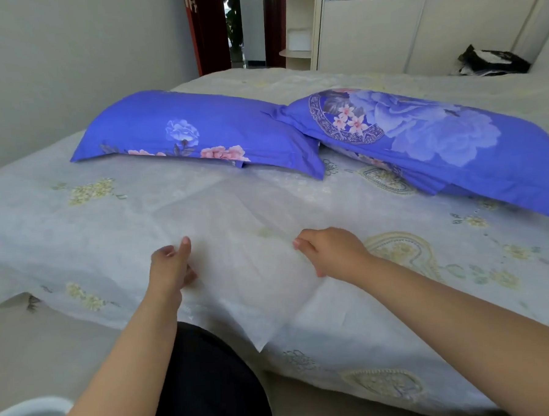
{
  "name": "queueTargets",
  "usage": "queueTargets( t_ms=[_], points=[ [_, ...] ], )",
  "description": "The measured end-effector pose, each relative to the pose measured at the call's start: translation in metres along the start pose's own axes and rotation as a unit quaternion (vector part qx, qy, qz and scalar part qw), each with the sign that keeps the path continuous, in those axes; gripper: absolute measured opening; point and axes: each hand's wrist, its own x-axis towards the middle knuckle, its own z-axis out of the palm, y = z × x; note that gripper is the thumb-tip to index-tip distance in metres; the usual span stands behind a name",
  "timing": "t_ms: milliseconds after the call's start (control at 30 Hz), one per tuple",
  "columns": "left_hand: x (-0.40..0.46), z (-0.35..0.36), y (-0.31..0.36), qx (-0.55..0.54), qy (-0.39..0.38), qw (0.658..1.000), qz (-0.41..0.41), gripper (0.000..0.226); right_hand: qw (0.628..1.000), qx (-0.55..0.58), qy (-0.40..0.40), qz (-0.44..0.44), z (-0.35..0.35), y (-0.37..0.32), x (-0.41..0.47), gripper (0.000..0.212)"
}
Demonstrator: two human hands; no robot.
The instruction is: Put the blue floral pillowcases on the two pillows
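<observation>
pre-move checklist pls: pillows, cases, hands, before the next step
1. Left pillow fully in its blue floral case: ok, no bare pillow shows.
2. Right pillow fully in its case: cannot tell, loose cloth bunches under its near edge.
3. Pillows apart from the hands: ok, both lie further up the bed.
4. Left hand holding nothing: ok, it hangs loosely curled over the white sheet.
5. Right hand free: cannot tell, its fingers curl at the sheet.
6. Case openings closed: cannot tell.

Two pillows (pixel 196 132) (pixel 438 135) in blue floral pillowcases, two hands (pixel 171 264) (pixel 332 251), one bed (pixel 461 277), one thin white sheet (pixel 236 241), one dark bundle (pixel 491 61)
</observation>
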Motion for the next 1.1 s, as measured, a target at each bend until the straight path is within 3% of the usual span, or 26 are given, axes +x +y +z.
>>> queueTargets(
  t_ms=[100, 167, 233, 300, 367, 433, 500, 600, 767, 867, 967, 1033, 1100],
  points=[
    [-0.004, -0.007, -0.004, -0.029, -0.089, 0.991, -0.099, 0.032, 0.993, 0.108, -0.001, 0.049, -0.009, -0.010, 0.017, 0.033],
    [-0.010, -0.005, -0.002, 0.008, -0.126, 0.987, -0.102, 0.018, 0.986, 0.128, 0.076, 0.081, -0.011, -0.002, 0.042, 0.025],
    [-0.011, -0.006, -0.004, 0.069, -0.160, 0.980, -0.094, 0.011, 0.984, 0.111, 0.083, 0.108, -0.010, 0.013, 0.066, 0.024],
    [-0.010, -0.010, -0.006, 0.114, -0.184, 0.973, -0.084, 0.011, 0.981, 0.100, -0.005, 0.166, -0.004, 0.030, 0.086, 0.040],
    [-0.009, -0.014, -0.007, 0.127, -0.192, 0.971, -0.061, 0.009, 0.949, 0.175, -0.089, 0.246, 0.001, 0.041, 0.095, 0.046],
    [-0.009, -0.015, -0.005, 0.135, -0.187, 0.973, -0.029, 0.008, 0.885, 0.353, -0.130, 0.275, -0.003, 0.047, 0.092, 0.034],
    [-0.008, -0.014, -0.005, 0.136, -0.181, 0.974, 0.002, 0.010, 0.825, 0.459, -0.203, 0.258, -0.007, 0.053, 0.085, 0.016],
    [-0.006, -0.015, -0.006, 0.133, -0.174, 0.975, 0.019, 0.014, 0.792, 0.497, -0.288, 0.207, -0.003, 0.062, 0.069, 0.009],
    [0.005, -0.025, -0.011, 0.017, -0.261, 0.965, -0.019, 0.023, 0.727, 0.621, -0.236, 0.171, 0.005, 0.083, 0.048, 0.038],
    [0.002, -0.022, -0.009, -0.067, -0.297, 0.951, -0.042, 0.034, 0.704, 0.661, -0.182, 0.187, 0.006, 0.086, 0.036, 0.037],
    [-0.006, -0.013, -0.006, -0.087, -0.309, 0.947, -0.034, 0.030, 0.718, 0.654, -0.129, 0.201, 0.008, 0.078, 0.029, 0.025],
    [-0.001, -0.014, -0.007, -0.122, -0.302, 0.945, -0.044, 0.032, 0.691, 0.686, -0.099, 0.206, 0.003, 0.077, 0.026, 0.026],
    [0.001, -0.015, -0.006, -0.116, -0.300, 0.944, -0.070, 0.029, 0.660, 0.706, -0.119, 0.227, -0.003, 0.084, 0.021, 0.042]
  ],
)
